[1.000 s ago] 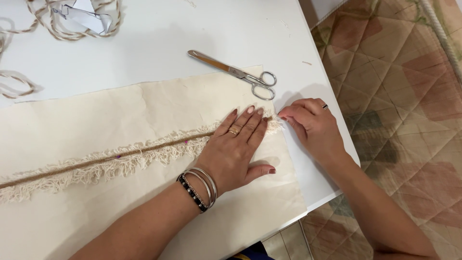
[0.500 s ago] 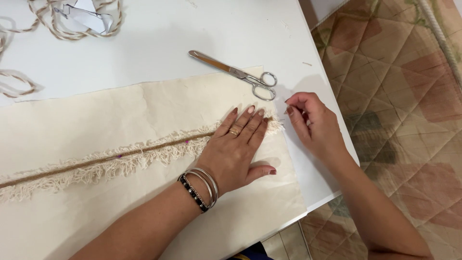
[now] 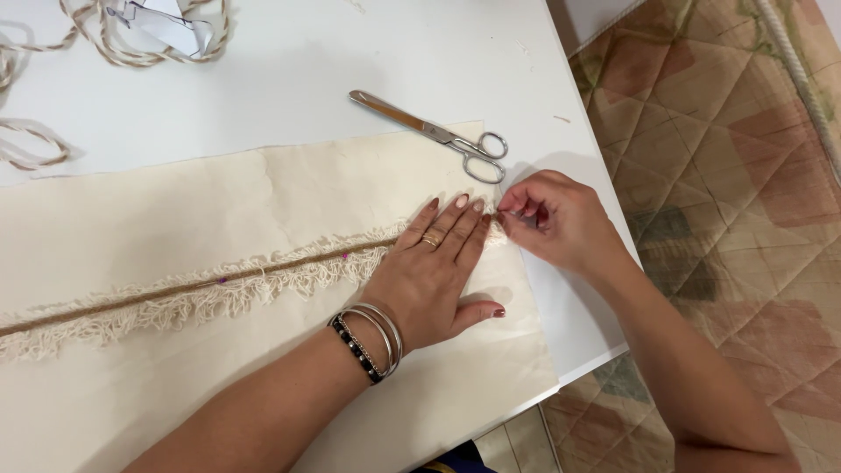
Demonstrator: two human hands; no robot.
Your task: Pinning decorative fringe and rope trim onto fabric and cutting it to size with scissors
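Observation:
A long piece of cream fabric [image 3: 219, 193] lies across the white table [image 3: 350, 61], with a fringed trim and brown cord [image 3: 201, 289] running along its middle. My left hand [image 3: 434, 271] presses flat on the fabric over the right end of the trim, fingers spread, bracelets on the wrist. My right hand [image 3: 556, 219] is at the fabric's right edge, its fingertips pinched together on the end of the trim beside my left fingertips. What it pinches is too small to tell.
Metal scissors [image 3: 438, 136] lie shut on the table just above the hands. Coils of twisted rope [image 3: 144, 35] sit at the far left. The table's right edge is close to my right hand; a quilted patterned cover [image 3: 727, 158] lies beyond it.
My right hand has shifted slightly left, closing its fingertips into a pinch at the trim's end. My left hand has stayed flat in place.

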